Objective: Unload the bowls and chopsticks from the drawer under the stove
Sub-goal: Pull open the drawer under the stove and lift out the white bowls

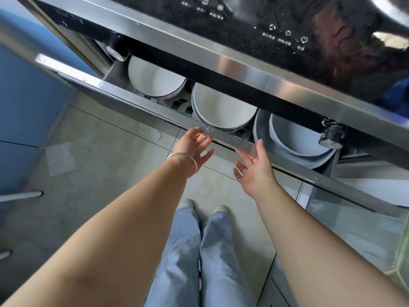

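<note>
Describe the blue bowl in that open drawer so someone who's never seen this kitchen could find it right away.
Start at the steel drawer pulled partly out under the black stove panel. Follow its row of dishes to the end below the black knob, just beyond the right hand. The blue bowl sits there inside a larger grey-blue dish; the two white bowls beside it are pale inside.

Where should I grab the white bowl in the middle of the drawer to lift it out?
Grab the middle white bowl by its near rim, coming from above and from the front. It sits open side up, and its far edge hides under the stove's front panel, so only the near rim by the drawer front is free. Hook your thumb inside, fingers outside.
</note>
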